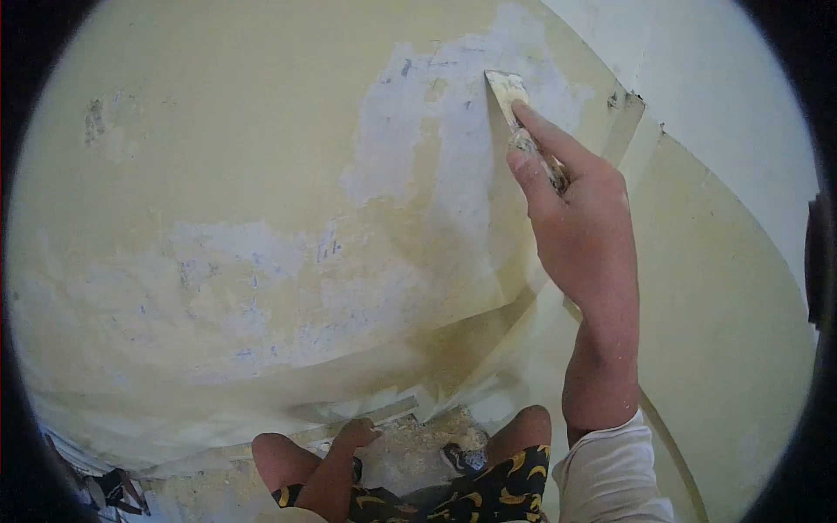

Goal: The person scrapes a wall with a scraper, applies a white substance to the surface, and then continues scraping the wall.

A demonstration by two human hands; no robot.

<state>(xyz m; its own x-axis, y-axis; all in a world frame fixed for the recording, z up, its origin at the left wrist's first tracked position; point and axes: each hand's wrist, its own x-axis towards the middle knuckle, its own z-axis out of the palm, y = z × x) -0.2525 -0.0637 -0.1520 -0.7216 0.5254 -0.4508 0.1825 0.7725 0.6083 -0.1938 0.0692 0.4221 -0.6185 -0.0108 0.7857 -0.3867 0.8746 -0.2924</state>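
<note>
My right hand (580,205) is wrapped round the handle of a putty knife (508,98), with the index finger stretched along it. The blade, smeared with pale residue, lies against a bare whitish patch (471,148) of the yellowish wall (244,113). Low in the view, my left hand (356,433) hangs by my knee with its fingers curled. Something small and pale shows at its fingertips, too small to make out. Around the patches the yellow coating has ragged edges, and bluish marks show on the scraped areas.
A wall corner with a vertical edge (641,131) runs at the right, beside a white surface (715,78). Below, scraped debris (423,440) litters the floor near my shoe (462,458). Dark objects (118,492) lie at the lower left.
</note>
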